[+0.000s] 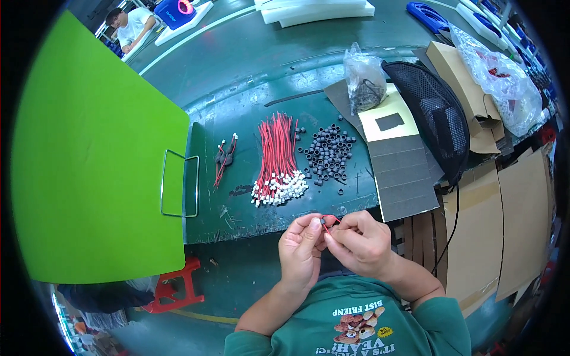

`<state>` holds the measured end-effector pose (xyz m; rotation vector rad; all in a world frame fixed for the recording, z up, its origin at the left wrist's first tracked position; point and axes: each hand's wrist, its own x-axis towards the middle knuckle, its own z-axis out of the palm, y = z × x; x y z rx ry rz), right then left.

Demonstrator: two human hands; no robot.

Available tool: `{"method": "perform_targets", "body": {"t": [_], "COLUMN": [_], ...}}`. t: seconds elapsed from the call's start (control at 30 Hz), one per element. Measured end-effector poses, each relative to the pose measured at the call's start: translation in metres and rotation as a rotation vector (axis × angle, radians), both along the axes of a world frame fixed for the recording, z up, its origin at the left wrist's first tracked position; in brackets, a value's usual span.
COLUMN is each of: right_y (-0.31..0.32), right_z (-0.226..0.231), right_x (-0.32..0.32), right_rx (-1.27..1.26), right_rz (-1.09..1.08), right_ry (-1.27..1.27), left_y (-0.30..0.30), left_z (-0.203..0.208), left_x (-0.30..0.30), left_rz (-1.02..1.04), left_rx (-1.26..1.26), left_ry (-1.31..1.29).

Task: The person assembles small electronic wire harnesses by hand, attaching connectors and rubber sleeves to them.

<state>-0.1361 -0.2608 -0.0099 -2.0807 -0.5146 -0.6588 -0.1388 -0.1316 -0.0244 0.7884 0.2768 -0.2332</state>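
Observation:
Just off the near edge of the green work table [208,228], both hands are close together in front of my chest. My left hand [301,244] pinches a small black ring [323,222] between thumb and fingertips. A red wire [327,229] passes by the ring and loops over to my right hand [363,242], whose fingers are closed on it. Whether the wire carries a connector is hidden. Beyond them lies a bundle of red wires [276,142] with white connectors [284,186] at the near end. To its right spreads a pile of black rings [328,151].
Left on the table are a few wires with black lumps [224,158]. A green panel [101,160] with a metal loop [197,187] stands at the left. Black cards [404,172], a mesh bag [433,107] and cardboard [475,225] crowd the right. Another person [132,26] sits far left.

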Motion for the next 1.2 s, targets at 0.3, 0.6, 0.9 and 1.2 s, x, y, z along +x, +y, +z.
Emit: {"method": "perform_targets", "body": {"t": [0.3,0.6,0.9,1.2], "right_y": [0.004,0.007,-0.004,-0.017], "right_z": [-0.003,-0.008,0.012,0.006], "right_x": [0.001,0.003,0.001,0.029], "right_rx": [-0.02,-0.002,0.225,0.798], "right_rz": [-0.089,-0.1,0.104,0.334], "right_ry": [-0.121,-0.152,0.386,0.764], "left_y": [-0.003,-0.004,0.017,0.02], "left_z": [0.0,-0.004,-0.013,0.0], "left_x": [-0.002,-0.002,0.003,-0.003], "left_rz": [-0.009,-0.011,-0.092,-0.381], "left_rx": [-0.082,-0.02,0.131,0.178], "left_ry": [-0.007,-0.001,-0.192,-0.219]}}
